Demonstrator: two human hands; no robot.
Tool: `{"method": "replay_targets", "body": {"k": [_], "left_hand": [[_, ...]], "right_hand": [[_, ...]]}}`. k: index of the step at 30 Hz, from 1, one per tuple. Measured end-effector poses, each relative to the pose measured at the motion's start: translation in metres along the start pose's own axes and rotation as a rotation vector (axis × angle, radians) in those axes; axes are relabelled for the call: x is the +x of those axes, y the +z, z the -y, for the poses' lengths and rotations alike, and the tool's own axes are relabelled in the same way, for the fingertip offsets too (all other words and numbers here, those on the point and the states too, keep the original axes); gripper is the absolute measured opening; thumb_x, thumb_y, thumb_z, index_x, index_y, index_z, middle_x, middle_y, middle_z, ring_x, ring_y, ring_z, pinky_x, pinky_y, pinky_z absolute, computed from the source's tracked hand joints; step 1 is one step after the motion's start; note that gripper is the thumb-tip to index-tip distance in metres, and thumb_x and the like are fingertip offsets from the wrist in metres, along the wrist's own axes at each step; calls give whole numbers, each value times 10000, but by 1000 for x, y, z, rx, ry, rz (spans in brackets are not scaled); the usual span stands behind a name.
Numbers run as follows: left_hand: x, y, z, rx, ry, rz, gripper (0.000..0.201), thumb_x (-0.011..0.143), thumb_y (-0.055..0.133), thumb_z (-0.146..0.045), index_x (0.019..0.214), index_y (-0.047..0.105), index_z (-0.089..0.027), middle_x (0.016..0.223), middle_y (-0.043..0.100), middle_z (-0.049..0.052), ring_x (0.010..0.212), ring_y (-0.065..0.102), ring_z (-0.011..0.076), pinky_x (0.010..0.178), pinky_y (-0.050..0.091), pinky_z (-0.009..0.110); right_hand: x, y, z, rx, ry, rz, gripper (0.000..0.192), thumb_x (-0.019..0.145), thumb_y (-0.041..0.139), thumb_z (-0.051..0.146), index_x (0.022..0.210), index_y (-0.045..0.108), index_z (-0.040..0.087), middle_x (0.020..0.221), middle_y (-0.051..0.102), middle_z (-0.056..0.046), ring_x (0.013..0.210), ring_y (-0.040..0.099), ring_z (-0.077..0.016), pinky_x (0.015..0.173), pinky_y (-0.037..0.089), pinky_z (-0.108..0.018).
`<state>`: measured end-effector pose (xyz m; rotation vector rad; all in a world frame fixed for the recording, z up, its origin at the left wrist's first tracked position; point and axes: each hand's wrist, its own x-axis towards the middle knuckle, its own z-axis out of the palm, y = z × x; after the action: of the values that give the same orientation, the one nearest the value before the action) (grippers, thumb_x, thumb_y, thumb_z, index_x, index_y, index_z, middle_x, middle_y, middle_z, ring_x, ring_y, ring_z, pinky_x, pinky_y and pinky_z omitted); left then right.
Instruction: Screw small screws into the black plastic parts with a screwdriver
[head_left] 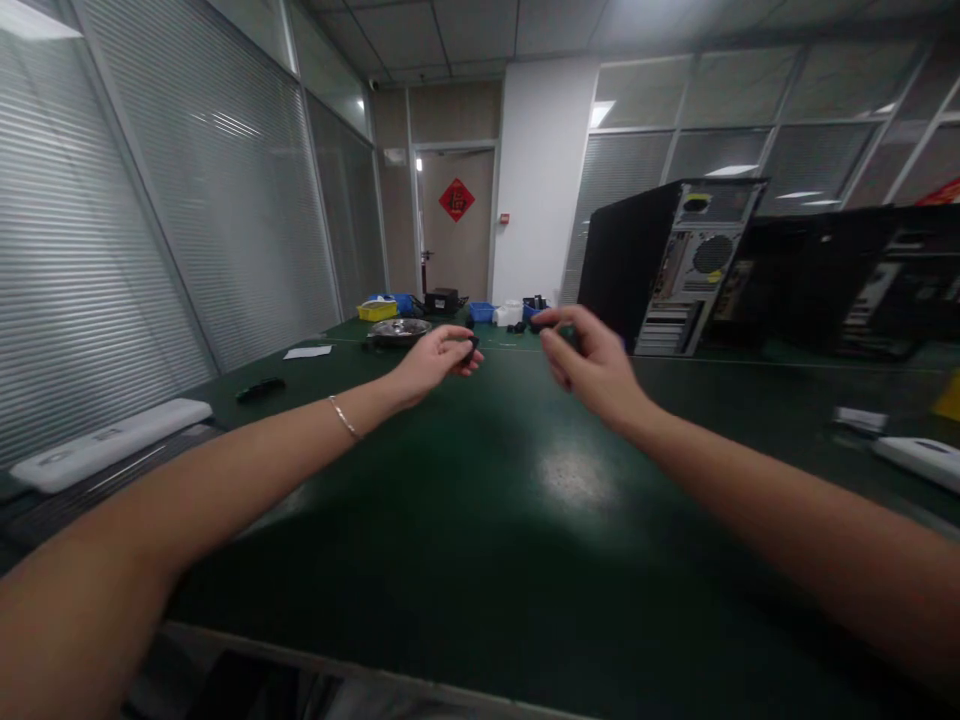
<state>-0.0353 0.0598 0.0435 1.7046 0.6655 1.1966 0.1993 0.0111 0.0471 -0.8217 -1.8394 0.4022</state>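
Observation:
My left hand (442,358) is closed around a small black object (470,350), held between thumb and fingers above the green table (450,520). Most of that object is hidden by the fingers, so its kind does not show. To the right, level with it and apart from it, my right hand (589,358) has its thumb and index finger bent toward each other. A dark bit (538,326) shows at those fingertips; I cannot make out what it is. Behind the hands lie small black pieces (516,327) near a white container (508,314).
At the back left are a round metal tray (400,328), a yellow bin (377,311) and a black box (442,300); a blue bin (481,312) stands mid-back. A computer tower (630,260) rises at right. A white device (112,440) lies at left.

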Motion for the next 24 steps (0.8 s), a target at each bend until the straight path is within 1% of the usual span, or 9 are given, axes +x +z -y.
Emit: {"method": "replay_targets", "body": {"k": [2, 3, 5, 7, 10, 13, 16, 20, 24], "left_hand": [[5, 5, 29, -21, -92, 23, 303, 812, 598, -261, 1063, 532, -104, 851, 658, 102, 722, 610, 141, 676, 480, 297], [5, 6, 41, -40, -124, 37, 306, 811, 598, -265, 1066, 539, -106, 864, 659, 105, 730, 609, 140, 684, 477, 297], [0, 8, 56, -67, -178, 74, 316, 806, 604, -271, 1076, 565, -112, 920, 656, 114, 761, 602, 139, 710, 469, 297], [-9, 10, 64, -67, -216, 115, 324, 799, 611, -276, 1084, 591, -123, 978, 647, 116, 776, 587, 133, 726, 459, 293], [-21, 15, 67, -54, -218, 147, 351, 787, 622, -283, 1113, 599, -154, 967, 639, 89, 735, 556, 113, 699, 446, 276], [-24, 19, 67, -45, -202, 138, 343, 772, 634, -295, 1083, 622, -150, 872, 631, 59, 706, 534, 105, 680, 433, 261], [-24, 19, 65, -46, -204, 134, 322, 776, 625, -305, 1046, 647, -131, 895, 632, 71, 725, 528, 108, 699, 424, 263], [-23, 17, 64, -45, -198, 145, 354, 743, 662, -263, 1074, 639, -140, 1005, 629, 89, 777, 533, 117, 731, 418, 269], [-21, 17, 67, -3, -202, 131, 366, 733, 671, -257, 1080, 638, -145, 934, 637, 73, 734, 523, 108, 704, 415, 256]], "right_hand": [[-4, 13, -20, -27, 58, 38, 273, 881, 482, 364, 1098, 500, 199, 853, 577, -19, 636, 532, -116, 566, 427, -243], [-7, 20, -30, -39, 89, 76, 255, 877, 484, 355, 1080, 495, 201, 850, 576, -17, 620, 520, -112, 559, 421, -240], [-15, 28, -49, -75, 118, 168, 221, 892, 447, 329, 1070, 481, 202, 858, 578, -21, 644, 524, -121, 590, 429, -251], [-23, 31, -58, -120, 68, 272, 233, 894, 442, 309, 1098, 475, 203, 887, 585, -33, 710, 540, -141, 655, 440, -274], [-30, 31, -57, -172, -6, 342, 280, 886, 456, 292, 1153, 480, 212, 963, 606, -50, 805, 563, -170, 736, 450, -308], [-32, 30, -49, -186, -57, 362, 307, 872, 479, 280, 1171, 514, 222, 1048, 616, -60, 897, 576, -195, 794, 456, -337], [-31, 29, -45, -178, -87, 370, 319, 869, 484, 269, 1181, 540, 232, 1107, 614, -60, 975, 574, -207, 842, 455, -356], [-29, 29, -45, -207, -104, 369, 331, 868, 488, 249, 1193, 553, 248, 1139, 613, -53, 1012, 573, -207, 872, 454, -363], [-28, 28, -51, -235, -116, 363, 339, 861, 500, 235, 1193, 566, 256, 1097, 636, -54, 988, 585, -212, 863, 457, -368]]}}
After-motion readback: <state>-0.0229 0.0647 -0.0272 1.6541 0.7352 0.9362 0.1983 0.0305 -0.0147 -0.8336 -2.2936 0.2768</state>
